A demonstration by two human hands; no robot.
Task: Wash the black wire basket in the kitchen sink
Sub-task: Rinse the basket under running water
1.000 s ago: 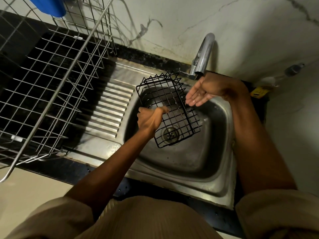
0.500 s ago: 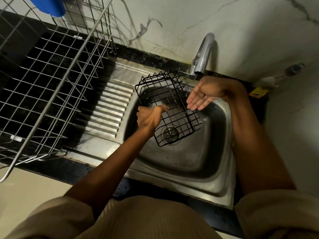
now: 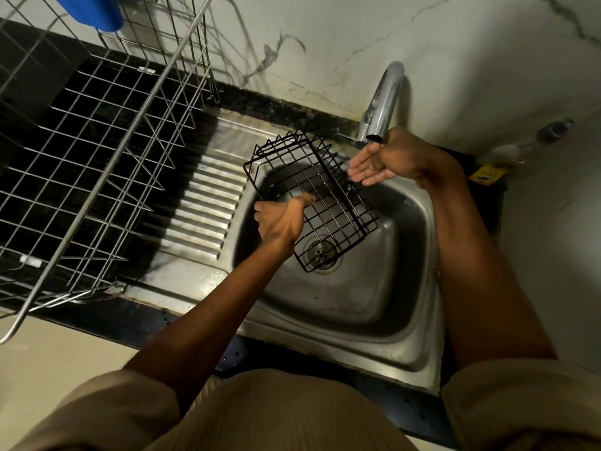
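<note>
A black wire basket [image 3: 320,203] hangs tilted over the steel sink [image 3: 354,301], its lower corner above the drain [image 3: 322,253]. My left hand [image 3: 279,219] grips the basket's left rim with curled fingers. Just under the spout of the chrome tap [image 3: 382,102], my right hand [image 3: 387,162] is held flat with the palm up and fingers straight, close beside the basket's upper right edge without gripping it. A few water drops fall from the fingers.
A large steel wire dish rack [image 3: 97,151] stands on the black counter at the left, reaching over the ribbed drainboard [image 3: 208,203]. A blue object [image 3: 94,9] hangs at its top. A yellow-labelled item [image 3: 487,172] and a bottle [image 3: 549,131] lie right of the tap.
My left hand has shifted the basket slightly up and left. My right hand has moved a little closer under the tap spout, palm still open.
</note>
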